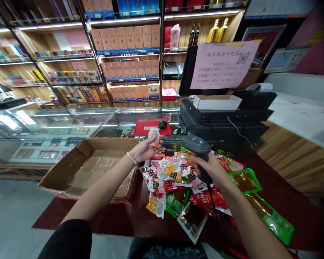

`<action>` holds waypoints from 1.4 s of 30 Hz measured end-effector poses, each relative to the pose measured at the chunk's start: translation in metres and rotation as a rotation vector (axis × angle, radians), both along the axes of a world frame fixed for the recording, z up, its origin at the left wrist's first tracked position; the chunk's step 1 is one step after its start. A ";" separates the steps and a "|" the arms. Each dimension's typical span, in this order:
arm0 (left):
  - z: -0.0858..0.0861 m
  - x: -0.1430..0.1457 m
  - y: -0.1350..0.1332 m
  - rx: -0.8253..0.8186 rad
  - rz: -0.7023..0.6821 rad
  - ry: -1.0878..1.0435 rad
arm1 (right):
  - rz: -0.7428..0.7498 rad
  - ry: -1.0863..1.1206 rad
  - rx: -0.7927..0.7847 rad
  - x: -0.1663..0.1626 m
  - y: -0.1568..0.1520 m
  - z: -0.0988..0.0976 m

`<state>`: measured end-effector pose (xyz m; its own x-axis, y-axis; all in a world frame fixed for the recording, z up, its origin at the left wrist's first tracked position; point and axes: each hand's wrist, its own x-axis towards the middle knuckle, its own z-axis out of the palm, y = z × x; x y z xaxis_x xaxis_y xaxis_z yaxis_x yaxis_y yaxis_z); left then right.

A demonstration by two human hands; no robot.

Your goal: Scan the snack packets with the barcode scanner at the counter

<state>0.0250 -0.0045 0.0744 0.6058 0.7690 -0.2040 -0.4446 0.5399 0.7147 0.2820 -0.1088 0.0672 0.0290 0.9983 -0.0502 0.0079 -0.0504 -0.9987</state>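
My left hand (145, 148) is raised above the counter and pinches a small clear snack packet (153, 137) between its fingers. My right hand (211, 168) grips the handle of a black barcode scanner (196, 144), whose head points left towards that packet. Below both hands lies a pile of small snack packets (175, 176) in red, yellow and green wrappers, spread over the dark red countertop (280, 194).
An open cardboard box (97, 165) stands left of the pile. Behind are a red mouse pad (151, 126) with a mouse, a black till with a monitor (221, 115) carrying a pink notice, glass display cases and shelves of boxed goods.
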 end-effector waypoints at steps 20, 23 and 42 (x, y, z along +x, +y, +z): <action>-0.030 0.020 0.021 0.004 0.427 0.184 | 0.078 -0.112 -0.026 -0.001 -0.003 -0.023; -0.031 0.023 0.019 0.055 0.447 0.227 | 0.080 -0.135 -0.029 -0.004 -0.004 -0.028; -0.030 0.031 0.018 0.054 0.481 0.013 | 0.058 -0.193 0.006 -0.014 -0.007 -0.014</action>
